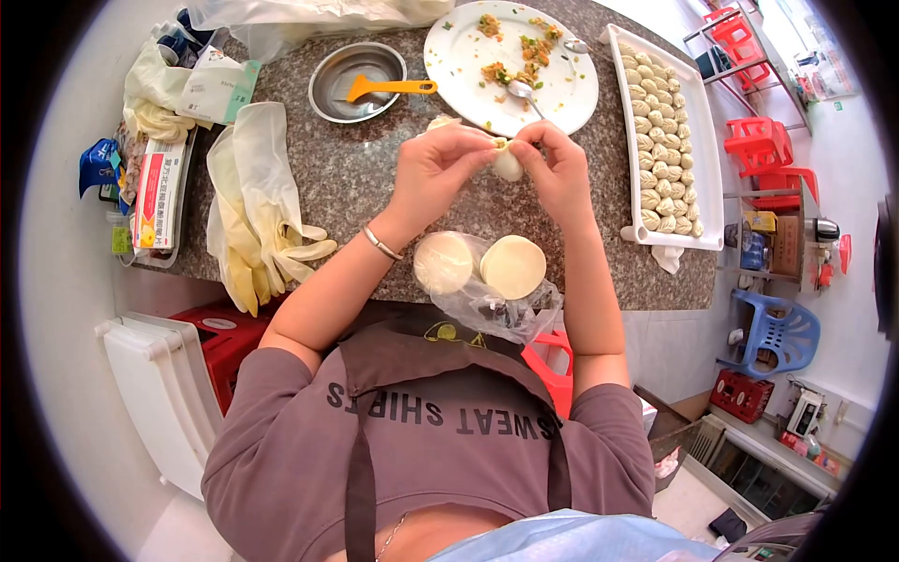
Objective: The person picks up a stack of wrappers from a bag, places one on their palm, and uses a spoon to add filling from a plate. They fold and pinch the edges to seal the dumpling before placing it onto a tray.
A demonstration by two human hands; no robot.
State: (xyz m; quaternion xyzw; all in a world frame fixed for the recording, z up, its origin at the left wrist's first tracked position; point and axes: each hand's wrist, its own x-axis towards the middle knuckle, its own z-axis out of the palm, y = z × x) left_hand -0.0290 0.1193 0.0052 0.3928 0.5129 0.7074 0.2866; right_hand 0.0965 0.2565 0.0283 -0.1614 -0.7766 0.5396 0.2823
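Observation:
Both hands meet over the granite counter, just below a large white plate (459, 47) with scattered filling and a spoon (521, 91). My left hand (438, 167) pinches one side of a small dumpling (508, 167), a bit of filling showing at its top. Thumb and fingers of my right hand (554, 173) close on its other side. Nearer my body, two stacks of round wrappers, the left stack (443, 263) and the right stack (513, 267), lie on clear plastic. Pleated dumplings (663, 145) fill a white tray (709, 178) to the right.
A metal bowl (328, 91) with an orange-handled scraper (389, 88) stands behind my left hand. Pale gloves (267, 187) drape over the counter's left edge (201, 272), near boxes (157, 197). Plastic sheeting (309, 21) lies at the back. Red stools (757, 145) stand beyond the tray.

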